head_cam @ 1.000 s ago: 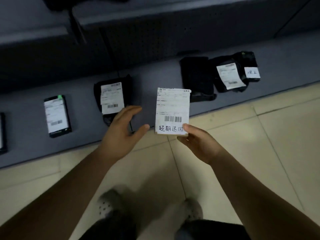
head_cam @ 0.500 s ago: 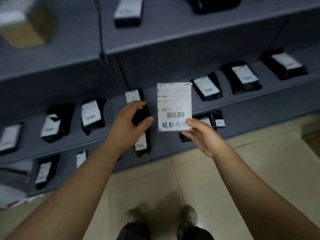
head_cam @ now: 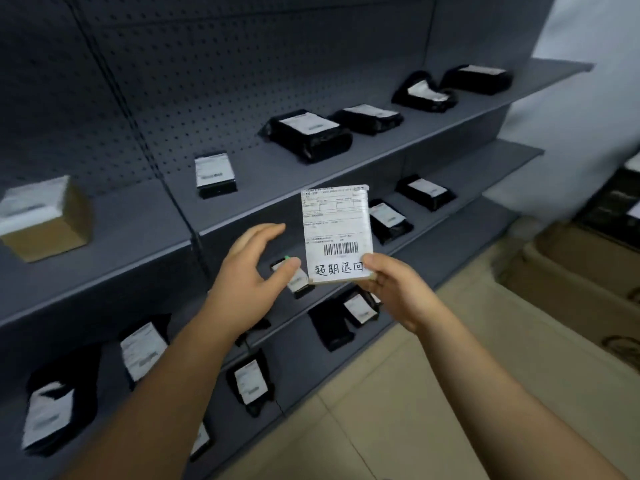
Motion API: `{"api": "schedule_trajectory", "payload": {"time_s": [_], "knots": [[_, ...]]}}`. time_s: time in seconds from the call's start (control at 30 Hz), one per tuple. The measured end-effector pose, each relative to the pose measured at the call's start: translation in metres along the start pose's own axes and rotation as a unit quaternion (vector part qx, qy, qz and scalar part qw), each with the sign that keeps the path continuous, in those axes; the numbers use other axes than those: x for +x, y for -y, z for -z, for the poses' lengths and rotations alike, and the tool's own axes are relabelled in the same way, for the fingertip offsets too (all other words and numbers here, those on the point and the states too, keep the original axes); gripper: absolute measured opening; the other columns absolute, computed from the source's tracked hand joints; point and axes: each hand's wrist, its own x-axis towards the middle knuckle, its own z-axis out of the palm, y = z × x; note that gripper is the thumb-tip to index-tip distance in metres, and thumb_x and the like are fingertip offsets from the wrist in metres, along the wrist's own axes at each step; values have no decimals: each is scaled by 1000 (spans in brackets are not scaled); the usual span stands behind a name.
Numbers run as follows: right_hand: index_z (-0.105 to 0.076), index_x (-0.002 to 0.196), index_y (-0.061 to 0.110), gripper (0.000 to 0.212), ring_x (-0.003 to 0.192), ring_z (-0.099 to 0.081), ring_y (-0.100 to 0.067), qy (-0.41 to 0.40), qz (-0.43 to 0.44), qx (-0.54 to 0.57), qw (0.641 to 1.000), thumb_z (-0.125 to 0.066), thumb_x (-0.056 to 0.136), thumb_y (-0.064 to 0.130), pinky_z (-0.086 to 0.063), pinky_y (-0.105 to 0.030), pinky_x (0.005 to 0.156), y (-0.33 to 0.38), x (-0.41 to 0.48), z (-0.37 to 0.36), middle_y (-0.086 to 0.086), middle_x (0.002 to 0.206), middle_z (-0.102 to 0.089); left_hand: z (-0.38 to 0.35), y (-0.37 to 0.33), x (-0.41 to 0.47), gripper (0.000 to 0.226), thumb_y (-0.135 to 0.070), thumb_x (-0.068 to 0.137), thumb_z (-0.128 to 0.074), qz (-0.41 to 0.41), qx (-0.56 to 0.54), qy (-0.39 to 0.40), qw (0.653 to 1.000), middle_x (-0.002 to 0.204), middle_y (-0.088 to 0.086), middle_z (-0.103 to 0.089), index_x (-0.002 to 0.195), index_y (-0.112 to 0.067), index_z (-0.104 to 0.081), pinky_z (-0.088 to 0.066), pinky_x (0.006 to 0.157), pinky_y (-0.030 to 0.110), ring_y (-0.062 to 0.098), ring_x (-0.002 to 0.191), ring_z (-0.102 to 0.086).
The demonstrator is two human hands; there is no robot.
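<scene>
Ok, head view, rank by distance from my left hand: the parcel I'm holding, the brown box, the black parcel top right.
1. held parcel, just right of the left hand
2. brown box, shelf, far left
3. black parcel, top shelf's right end

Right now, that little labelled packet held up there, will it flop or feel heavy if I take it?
Probably stiff: the labelled packet stands straight though the right hand pinches only its lower corner. Likely light, since that one pinch carries it.
</scene>
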Motion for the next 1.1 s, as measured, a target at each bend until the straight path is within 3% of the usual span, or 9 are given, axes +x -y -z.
{"api": "schedule_trajectory", "payload": {"time_s": [0.2, 0.33, 0.4, 0.5, 0.57, 0.63, 0.8, 0.93, 1.1], "knots": [[-66, 121, 1, 74, 117, -59, -25, -170, 44, 14, 984, -77, 63, 45, -40, -42, 112, 25, -59, 80, -15, 125, -64, -79, -46, 43, 45, -27, 88, -67, -98, -68, 91, 989, 132, -12, -49, 131, -22, -54, -28, 103, 7, 2, 124, -44], [-68, 113, 11, 50, 106, -60, -15, -263, 74, 30, 961, -67, 71, 39, -48, -26, 91, 46, -110, 152, -7, 118, -69, -162, -102, 72, 45, -33, 88, -66, -151, -111, 162, 969, 131, -15, -50, 130, -24, -55, -30, 102, 9, -1, 123, -45], [-68, 114, 11, 48, 107, -59, -15, -304, 90, 37, 948, -65, 74, 37, -47, -25, 90, 53, -131, 191, -8, 121, -68, -205, -131, 86, 45, -37, 88, -66, -176, -128, 191, 957, 132, -14, -50, 130, -26, -54, -34, 103, 17, 1, 123, -45], [-68, 116, 9, 49, 109, -58, -18, -356, 110, 42, 927, -64, 75, 36, -49, -24, 87, 64, -154, 251, -12, 124, -67, -265, -175, 109, 44, -33, 89, -66, -204, -141, 220, 944, 133, -15, -49, 131, -27, -54, -34, 104, 20, -6, 121, -43], [-66, 120, 4, 64, 111, -58, -21, -383, 126, 37, 914, -70, 68, 41, -49, -25, 90, 73, -164, 289, -17, 129, -64, -301, -201, 126, 44, -30, 89, -65, -223, -149, 233, 935, 132, -17, -48, 131, -27, -53, -33, 104, 18, -14, 118, -41], [-64, 123, 1, 74, 115, -61, -26, -403, 136, 32, 904, -72, 64, 45, -49, -27, 93, 82, -170, 322, -20, 129, -63, -333, -224, 143, 44, -32, 89, -64, -235, -152, 247, 928, 132, -17, -48, 132, -27, -53, -32, 105, 16, -16, 119, -39], [-65, 121, 4, 70, 124, -58, -29, -415, 143, 28, 898, -73, 65, 45, -47, -31, 99, 107, -163, 386, -13, 124, -68, -397, -261, 187, 44, -30, 88, -66, -260, -164, 259, 916, 131, -15, -49, 130, -25, -55, -38, 108, 33, 0, 123, -45], [-65, 119, 4, 69, 119, -61, -27, -428, 146, 27, 892, -73, 65, 46, -48, -31, 99, 128, -129, 447, -14, 123, -68, -451, -276, 237, 43, -30, 88, -66, -261, -175, 267, 911, 129, -20, -48, 129, -27, -55, -36, 107, 26, -10, 120, -43], [-67, 117, 7, 59, 113, -61, -19, -443, 145, 24, 884, -72, 70, 43, -48, -30, 96, 157, -59, 543, -13, 125, -67, -540, -282, 328, 42, -33, 89, -66, -247, -198, 262, 912, 132, -16, -50, 130, -26, -55, -36, 108, 26, -5, 123, -43]]}}
